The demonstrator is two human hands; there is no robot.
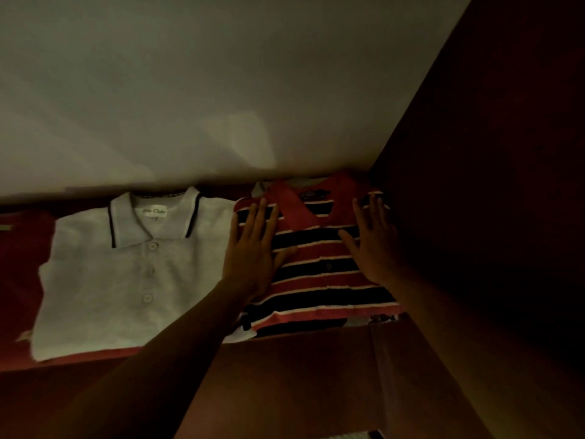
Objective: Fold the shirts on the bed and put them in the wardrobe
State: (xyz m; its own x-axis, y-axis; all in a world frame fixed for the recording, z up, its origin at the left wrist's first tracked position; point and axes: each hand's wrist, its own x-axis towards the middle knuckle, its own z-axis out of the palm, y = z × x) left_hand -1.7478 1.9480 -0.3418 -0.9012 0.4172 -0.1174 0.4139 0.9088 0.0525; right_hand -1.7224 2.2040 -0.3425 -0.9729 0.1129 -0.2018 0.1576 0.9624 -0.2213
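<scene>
- Left hand: fingers straight and slightly spread, palm flat on the left half of the striped shirt; grasping nothing.
- Right hand: likewise flat with straight, spread fingers, resting on the shirt's right half by the collar; grasping nothing.
- Striped shirt: red, black and white polo, folded, lying at centre right of the frame on the wardrobe shelf. Long axis runs lower to upper frame, with the red collar towards the back wall.
- Grey shirt: folded polo with dark collar trim, just beside the striped one at centre left, collar pointing the same way.
- Side panel: dark brown, right of frame, close against the striped shirt.
</scene>
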